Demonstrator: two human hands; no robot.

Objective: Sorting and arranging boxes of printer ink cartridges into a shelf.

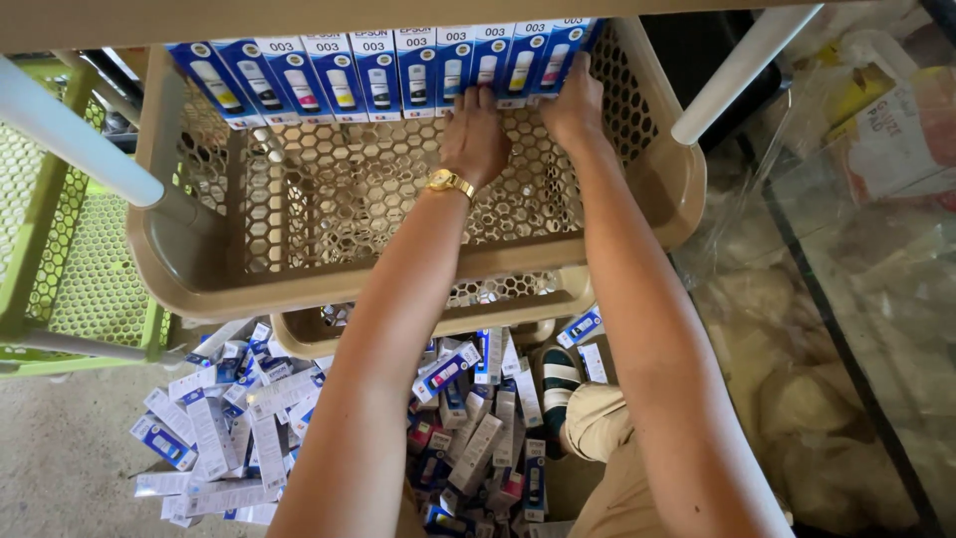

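A row of several blue ink-bottle boxes (378, 75) stands upright along the far wall of a beige plastic basket (169, 249). My left hand (474, 139), with a gold watch on its wrist, rests against the lower edge of the boxes near the middle of the row. My right hand (575, 100) presses on the boxes at the right end of the row. Neither hand lifts a box clear.
A pile of several more blue and white boxes (239, 428) lies on the floor below. A second beige basket (498, 314) sits under the first. A green basket (60, 249) is at left, white frame legs (80, 139) cross both sides, and clear plastic bags (856, 249) are at right.
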